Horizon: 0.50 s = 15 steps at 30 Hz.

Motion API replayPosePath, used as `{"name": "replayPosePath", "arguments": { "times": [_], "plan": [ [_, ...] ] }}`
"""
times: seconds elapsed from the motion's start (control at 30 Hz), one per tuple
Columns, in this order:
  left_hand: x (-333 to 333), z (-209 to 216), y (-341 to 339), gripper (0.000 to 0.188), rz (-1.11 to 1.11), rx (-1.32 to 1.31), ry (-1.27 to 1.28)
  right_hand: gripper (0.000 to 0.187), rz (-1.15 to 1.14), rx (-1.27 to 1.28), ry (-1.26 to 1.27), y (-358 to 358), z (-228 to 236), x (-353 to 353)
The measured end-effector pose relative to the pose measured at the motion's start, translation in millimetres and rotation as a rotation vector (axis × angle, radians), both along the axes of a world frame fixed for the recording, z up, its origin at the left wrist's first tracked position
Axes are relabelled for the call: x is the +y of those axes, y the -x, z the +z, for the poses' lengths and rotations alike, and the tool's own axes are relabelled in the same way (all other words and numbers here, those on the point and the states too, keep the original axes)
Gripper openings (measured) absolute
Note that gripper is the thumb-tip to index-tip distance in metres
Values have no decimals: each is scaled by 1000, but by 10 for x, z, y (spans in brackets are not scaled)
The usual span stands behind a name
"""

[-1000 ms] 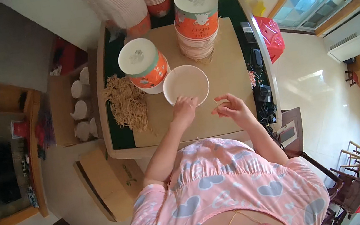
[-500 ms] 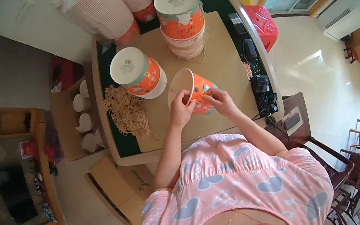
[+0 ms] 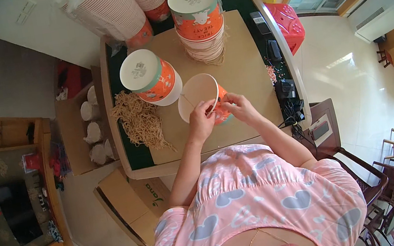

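Note:
A paper bucket (image 3: 200, 89), white inside and orange outside, lies tilted in front of me with its mouth toward the left. A thin strand of twine (image 3: 190, 99) shows against its inner wall. At the near part of the rim my left hand (image 3: 201, 121) is closed, its fingertips pinched on the bucket's edge. My right hand (image 3: 240, 108) is pinched against the orange outer side, close to the left fingertips. What sits between the right fingertips is too small to make out. To the left lies a tangled heap of twine (image 3: 138, 119).
Upside-down bucket stacks stand at the left (image 3: 155, 80) and farther back (image 3: 197, 22), the latter with twine loops around it. Tall wrapped bucket stacks (image 3: 111, 18) line the back left. Black devices and cables (image 3: 285, 91) run along the table's right edge. An open carton (image 3: 75, 137) holds white items.
The bucket has turned so that its mouth shows more and its orange side less. My right hand has drawn slightly left, nearer the rim and my left fingertips.

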<state>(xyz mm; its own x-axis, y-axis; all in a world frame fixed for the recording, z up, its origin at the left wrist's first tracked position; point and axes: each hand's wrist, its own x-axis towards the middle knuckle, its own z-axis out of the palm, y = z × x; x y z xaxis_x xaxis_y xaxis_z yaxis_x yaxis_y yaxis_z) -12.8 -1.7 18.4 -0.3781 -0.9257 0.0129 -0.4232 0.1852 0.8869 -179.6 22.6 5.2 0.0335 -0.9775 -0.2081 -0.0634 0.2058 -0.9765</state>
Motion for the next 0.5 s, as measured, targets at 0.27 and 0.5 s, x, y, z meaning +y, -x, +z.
{"name": "replayPosePath", "arguments": {
  "times": [0.27, 0.5],
  "plan": [
    [-6, -57, 21, 35, 12, 53, 47, 16, 3, -14, 8, 13, -74, -24],
    [-6, -72, 24, 35, 23, 50, 30, 15, 12, 88, 57, 15, -92, -35]
  ]
}}
